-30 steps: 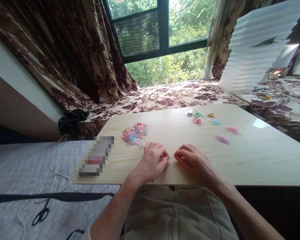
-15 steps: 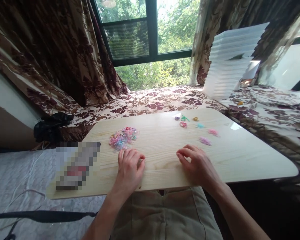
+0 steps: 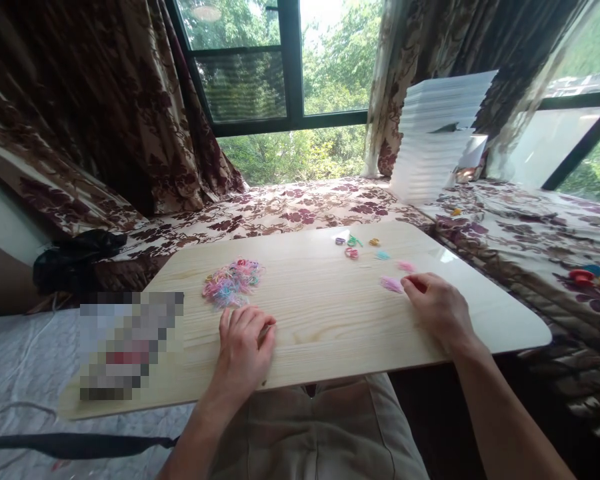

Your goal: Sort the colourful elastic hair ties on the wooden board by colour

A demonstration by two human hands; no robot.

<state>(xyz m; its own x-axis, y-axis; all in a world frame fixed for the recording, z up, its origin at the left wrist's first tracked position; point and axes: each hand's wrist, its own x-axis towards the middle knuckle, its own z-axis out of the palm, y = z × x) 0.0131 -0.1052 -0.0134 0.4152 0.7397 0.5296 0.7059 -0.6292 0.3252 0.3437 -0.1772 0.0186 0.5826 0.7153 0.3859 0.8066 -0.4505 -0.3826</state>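
My left hand (image 3: 246,340) rests on the pale wooden table, fingers curled and thumb tip against the index finger. What it holds, if anything, is hidden. Just beyond it lies a mixed heap of small, thin coloured pieces (image 3: 233,283), mostly pink, lilac and light blue. On the right, my right hand (image 3: 440,310) is closed in a pinch, its fingertips beside a small lilac pile (image 3: 391,285); anything in the pinch is too small to make out. Farther back are a pink pile (image 3: 407,266), a light blue pile (image 3: 382,255), and red (image 3: 351,253), green (image 3: 355,241), purple (image 3: 340,241) and yellow (image 3: 374,242) groups.
A blurred-out flat object (image 3: 130,350) lies at the table's (image 3: 320,300) left end. Behind the table is a flower-patterned ledge (image 3: 300,207) under a window, with a tall white stack (image 3: 433,140). Bright toy-like pieces (image 3: 583,277) sit at the far right.
My right hand has moved right and forward to the lilac pile. My left hand stays in about the same place on the table. The view has turned slightly to the right.
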